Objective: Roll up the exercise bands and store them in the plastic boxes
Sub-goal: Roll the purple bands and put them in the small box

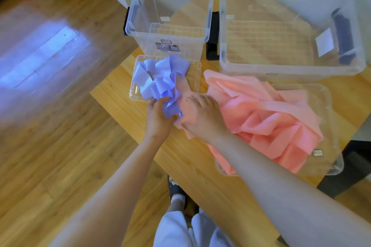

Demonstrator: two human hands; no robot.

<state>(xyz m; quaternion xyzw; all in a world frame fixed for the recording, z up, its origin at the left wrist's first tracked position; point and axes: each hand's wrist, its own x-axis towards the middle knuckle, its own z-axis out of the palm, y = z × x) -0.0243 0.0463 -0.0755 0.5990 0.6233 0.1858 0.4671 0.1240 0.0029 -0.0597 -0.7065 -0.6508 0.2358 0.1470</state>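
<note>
A crumpled lavender exercise band (pixel 158 77) lies heaped on a small clear lid (pixel 195 70) at the table's left edge. My left hand (pixel 158 118) grips the band's near end between thumb and fingers. A bigger pink band (pixel 267 118) is piled loosely over a large clear lid (pixel 329 158) to the right. My right hand (pixel 204 116) rests flat on the pink band's left end, fingers fairly straight. Behind the bands stand two clear plastic boxes, a small one (pixel 208 6) and a large one (pixel 222 26), neither holding a band.
The wooden table (pixel 192 158) ends at a corner just left of the lavender band, with wood floor (pixel 60 126) below. Black objects sit between the boxes (pixel 212 50). A dark stool or frame (pixel 353 166) stands at the right. My legs and a shoe show below.
</note>
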